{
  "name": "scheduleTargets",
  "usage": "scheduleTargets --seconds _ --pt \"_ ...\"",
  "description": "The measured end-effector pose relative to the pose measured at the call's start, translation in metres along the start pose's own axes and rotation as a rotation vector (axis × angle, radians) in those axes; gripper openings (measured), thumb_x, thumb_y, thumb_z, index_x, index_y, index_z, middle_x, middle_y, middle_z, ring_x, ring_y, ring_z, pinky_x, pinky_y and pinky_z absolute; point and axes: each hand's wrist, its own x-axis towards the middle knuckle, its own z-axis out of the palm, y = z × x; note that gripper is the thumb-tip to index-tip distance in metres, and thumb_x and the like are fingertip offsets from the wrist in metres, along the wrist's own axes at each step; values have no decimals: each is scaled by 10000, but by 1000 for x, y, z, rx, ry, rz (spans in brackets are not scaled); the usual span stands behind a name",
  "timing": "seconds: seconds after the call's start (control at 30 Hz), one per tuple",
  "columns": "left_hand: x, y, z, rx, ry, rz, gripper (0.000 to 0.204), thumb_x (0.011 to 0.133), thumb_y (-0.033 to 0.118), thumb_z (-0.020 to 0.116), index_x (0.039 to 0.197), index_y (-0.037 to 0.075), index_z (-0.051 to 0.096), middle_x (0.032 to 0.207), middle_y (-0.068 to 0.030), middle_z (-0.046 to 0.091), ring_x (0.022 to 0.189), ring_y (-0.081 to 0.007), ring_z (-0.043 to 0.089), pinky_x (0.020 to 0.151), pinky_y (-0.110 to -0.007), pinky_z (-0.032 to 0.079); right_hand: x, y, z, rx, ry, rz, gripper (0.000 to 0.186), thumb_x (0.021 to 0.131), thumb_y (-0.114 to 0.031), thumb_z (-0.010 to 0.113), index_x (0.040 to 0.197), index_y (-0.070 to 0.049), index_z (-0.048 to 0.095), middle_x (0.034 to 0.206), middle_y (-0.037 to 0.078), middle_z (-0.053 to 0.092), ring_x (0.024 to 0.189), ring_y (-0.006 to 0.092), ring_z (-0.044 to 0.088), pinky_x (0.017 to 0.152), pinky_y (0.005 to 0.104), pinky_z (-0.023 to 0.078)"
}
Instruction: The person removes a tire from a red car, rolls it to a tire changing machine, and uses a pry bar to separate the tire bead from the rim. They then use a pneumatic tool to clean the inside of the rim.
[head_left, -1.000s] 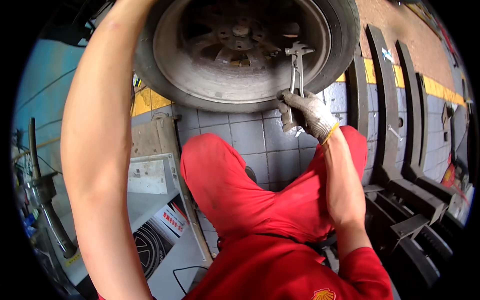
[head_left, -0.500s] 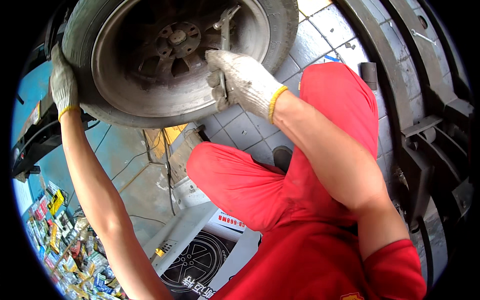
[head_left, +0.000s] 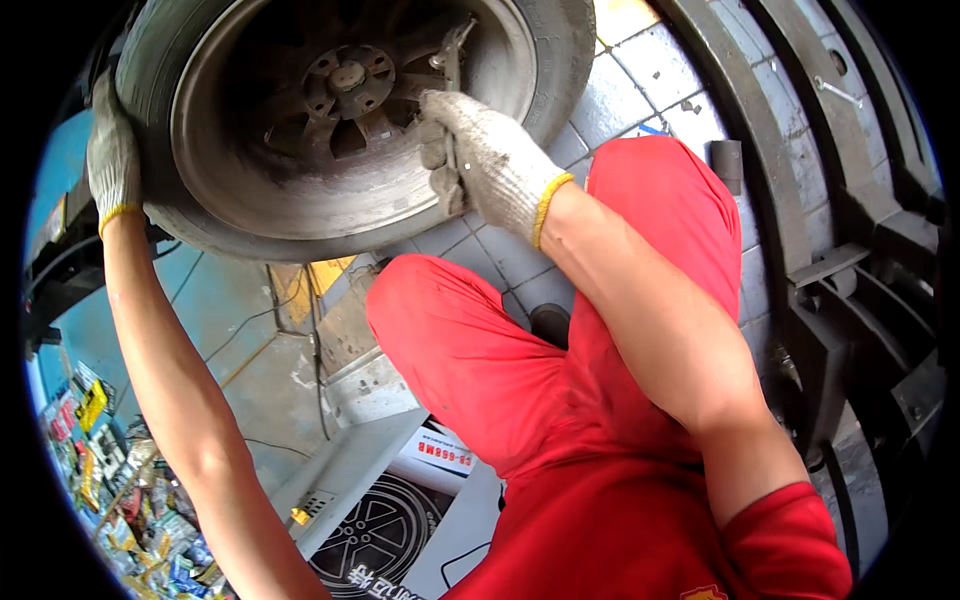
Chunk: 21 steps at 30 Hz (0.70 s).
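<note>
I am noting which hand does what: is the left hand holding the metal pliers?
No, the right hand grips the metal pliers, while the left hand lies against the tyre.

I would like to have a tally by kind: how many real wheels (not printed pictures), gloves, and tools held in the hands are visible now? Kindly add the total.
Wheel: 1
Gloves: 2
Held tool: 1
Total: 4

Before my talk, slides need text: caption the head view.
Gloved left hand against the tire, right hand holding a metal tool.
</note>
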Motion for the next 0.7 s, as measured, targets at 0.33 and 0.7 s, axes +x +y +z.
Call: scheduleTargets --seconds 0.33,0.7 --pt "-36 43 -27 -205 128 4 631 1099 572 406 1366 84 704 1396 -264 673 1296 -424 629 1146 -421 442 -25 -24 -19 -387 -32 127 302 1049 -350 635 1146 -65 608 666 -13 511 501 116 465 447 274 353" --pt "-30 39 -25 -411 169 -183 639 999 651 525 1292 131 753 1290 -172 742 1218 -353 692 1041 -473 539 -102 -104 102 -990 17 -699 548 958 -137 738 1469 -6 591 1121 79 700 959 127 646 847 288 530"
